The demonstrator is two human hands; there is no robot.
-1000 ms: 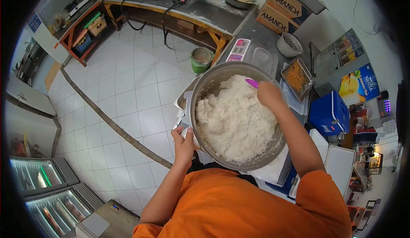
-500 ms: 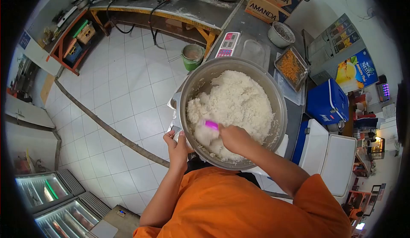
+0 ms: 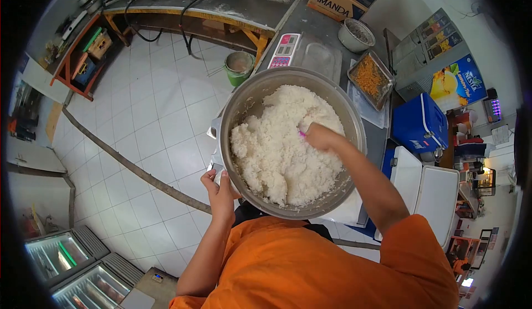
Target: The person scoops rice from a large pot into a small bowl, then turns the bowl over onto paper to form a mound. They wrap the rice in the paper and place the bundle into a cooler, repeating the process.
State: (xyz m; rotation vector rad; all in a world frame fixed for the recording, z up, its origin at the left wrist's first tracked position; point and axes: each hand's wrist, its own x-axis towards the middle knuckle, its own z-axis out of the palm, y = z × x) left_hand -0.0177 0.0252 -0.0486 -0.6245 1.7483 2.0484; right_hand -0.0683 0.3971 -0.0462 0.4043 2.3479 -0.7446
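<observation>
A large metal pot [image 3: 360, 118] full of white rice [image 3: 293, 154] stands right in front of me. My right hand [image 3: 321, 137] is closed around a purple rice paddle [image 3: 302, 134] over the right part of the rice. Only a small bit of the paddle shows; the rest is hidden by my fingers and the rice. Low on the pot's left side, my left hand [image 3: 220, 192] grips a silvery handle [image 3: 218, 170], thumb and fingers closed about it.
Beyond the pot are a digital scale [image 3: 286, 49], a tray of orange shreds [image 3: 371, 82] and a metal bowl [image 3: 356, 35]. A green bucket [image 3: 239, 68] stands on the floor to the left. Blue cooler [image 3: 419, 123] and open white cooler box [image 3: 435, 195] are at the right.
My right hand has moved the paddle up and to the right across the rice. The rice surface has shifted, with a mound now at the front. My left hand stays by the pot's side.
</observation>
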